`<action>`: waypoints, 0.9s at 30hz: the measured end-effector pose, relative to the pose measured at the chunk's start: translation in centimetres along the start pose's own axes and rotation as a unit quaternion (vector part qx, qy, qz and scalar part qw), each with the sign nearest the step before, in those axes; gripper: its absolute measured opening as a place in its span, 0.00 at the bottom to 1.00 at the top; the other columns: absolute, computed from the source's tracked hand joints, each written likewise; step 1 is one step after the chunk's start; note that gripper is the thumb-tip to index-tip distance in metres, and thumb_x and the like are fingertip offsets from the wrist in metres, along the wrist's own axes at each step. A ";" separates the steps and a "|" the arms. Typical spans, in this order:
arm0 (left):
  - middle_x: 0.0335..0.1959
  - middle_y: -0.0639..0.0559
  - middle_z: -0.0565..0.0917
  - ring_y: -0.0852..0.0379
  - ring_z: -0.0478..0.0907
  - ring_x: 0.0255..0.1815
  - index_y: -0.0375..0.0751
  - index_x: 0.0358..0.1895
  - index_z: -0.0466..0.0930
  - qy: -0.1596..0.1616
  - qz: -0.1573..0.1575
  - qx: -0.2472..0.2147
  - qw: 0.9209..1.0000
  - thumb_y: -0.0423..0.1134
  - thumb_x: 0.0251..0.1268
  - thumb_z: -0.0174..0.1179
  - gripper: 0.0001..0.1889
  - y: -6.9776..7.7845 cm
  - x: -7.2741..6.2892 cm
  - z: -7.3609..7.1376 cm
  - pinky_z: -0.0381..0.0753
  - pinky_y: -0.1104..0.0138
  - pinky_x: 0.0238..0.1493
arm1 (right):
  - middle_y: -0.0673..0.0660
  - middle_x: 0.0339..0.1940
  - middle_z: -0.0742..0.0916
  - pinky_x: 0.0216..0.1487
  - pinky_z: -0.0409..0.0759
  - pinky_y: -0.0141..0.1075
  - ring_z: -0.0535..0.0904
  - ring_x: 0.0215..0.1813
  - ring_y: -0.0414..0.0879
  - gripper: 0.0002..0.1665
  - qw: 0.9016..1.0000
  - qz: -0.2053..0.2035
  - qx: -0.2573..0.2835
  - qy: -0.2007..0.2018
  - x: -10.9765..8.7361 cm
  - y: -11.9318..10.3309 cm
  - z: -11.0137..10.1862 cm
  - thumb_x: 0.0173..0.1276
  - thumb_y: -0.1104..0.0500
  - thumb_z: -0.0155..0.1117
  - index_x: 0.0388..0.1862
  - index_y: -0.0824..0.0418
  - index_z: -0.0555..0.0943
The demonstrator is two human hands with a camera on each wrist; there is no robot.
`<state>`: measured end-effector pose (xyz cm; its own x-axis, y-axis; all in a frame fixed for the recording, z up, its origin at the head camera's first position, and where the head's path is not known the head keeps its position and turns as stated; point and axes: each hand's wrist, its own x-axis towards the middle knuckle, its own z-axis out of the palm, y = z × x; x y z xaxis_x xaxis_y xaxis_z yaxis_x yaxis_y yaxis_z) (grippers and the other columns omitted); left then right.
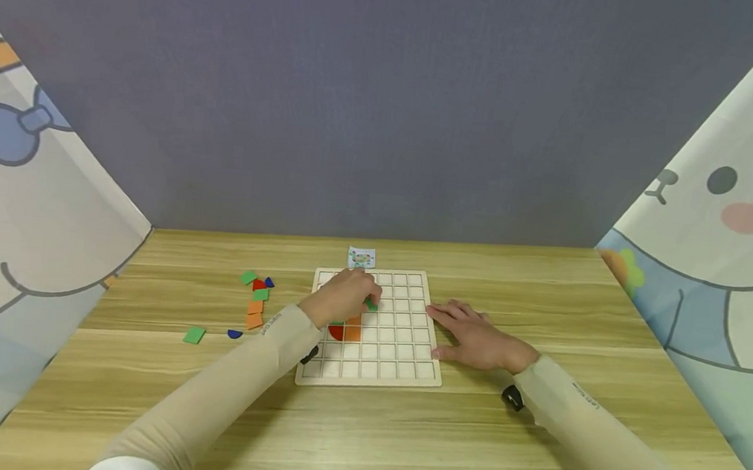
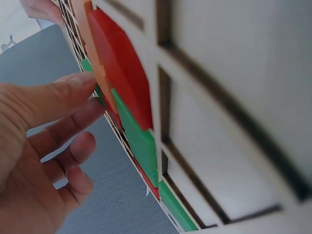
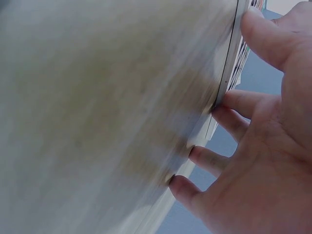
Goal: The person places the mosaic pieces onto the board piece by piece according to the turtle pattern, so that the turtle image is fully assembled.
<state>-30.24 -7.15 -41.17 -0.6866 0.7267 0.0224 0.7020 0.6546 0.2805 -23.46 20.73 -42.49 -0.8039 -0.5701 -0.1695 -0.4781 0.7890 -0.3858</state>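
A white grid board [image 1: 400,353] lies on the table, with red, orange and green flat tiles in its left cells. Over the board, my left hand [image 1: 342,297] pinches a green square tile [image 1: 371,305] between thumb and index finger. The left wrist view shows the thumb against the green tile [image 2: 87,65], close to a red piece [image 2: 122,68] and an orange tile [image 2: 100,78]. My right hand [image 1: 478,341] rests at the board's right edge. Its thumb and fingertips touch the edge and the table, as the right wrist view [image 3: 263,161] of the hand shows.
A small picture card [image 1: 362,257] lies behind the board. To the left are loose tiles: green squares [image 1: 194,335], orange squares [image 1: 254,320], a red piece [image 1: 259,284] and blue half-rounds [image 1: 235,334]. A grey partition [image 1: 373,115] stands behind the table.
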 end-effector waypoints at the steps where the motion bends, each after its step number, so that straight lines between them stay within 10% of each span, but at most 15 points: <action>1: 0.36 0.57 0.83 0.58 0.75 0.39 0.46 0.34 0.84 0.000 -0.002 0.000 1.000 0.30 0.53 0.70 0.08 0.0 0.0 0.0 0.73 0.67 0.42 | 0.56 0.75 0.58 0.60 0.46 0.71 0.45 0.74 0.63 0.48 1.000 -0.001 -0.001 0.002 0.0 0.0 0.0 0.66 0.39 0.59 0.77 0.55 0.52; 13: 0.41 0.55 0.82 0.52 0.75 0.48 0.46 0.43 0.87 -0.009 -0.015 -0.001 1.000 0.36 0.59 0.67 0.09 -0.2 -1.4 -1.6 0.72 0.61 0.51 | 0.55 0.75 0.58 0.61 0.45 0.70 0.44 0.74 0.62 0.48 1.000 0.003 -0.002 -0.002 0.0 -0.1 0.0 0.66 0.39 0.59 0.77 0.54 0.52; 27: 0.54 0.49 0.78 0.49 0.69 0.47 0.42 0.57 0.80 0.064 -0.004 -0.044 0.997 0.43 0.52 0.71 0.26 -6.6 -11.9 -4.2 0.73 0.57 0.46 | 0.57 0.75 0.58 0.60 0.46 0.70 0.45 0.74 0.62 0.47 1.000 -0.002 -0.007 -0.002 -0.1 -0.2 0.0 0.66 0.39 0.58 0.77 0.55 0.52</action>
<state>-27.46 -20.96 -39.25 -0.7144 0.6855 0.1407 0.6811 0.6350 0.3645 -23.24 20.64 -42.38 -0.8005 -0.5742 -0.1719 -0.4865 0.7900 -0.3732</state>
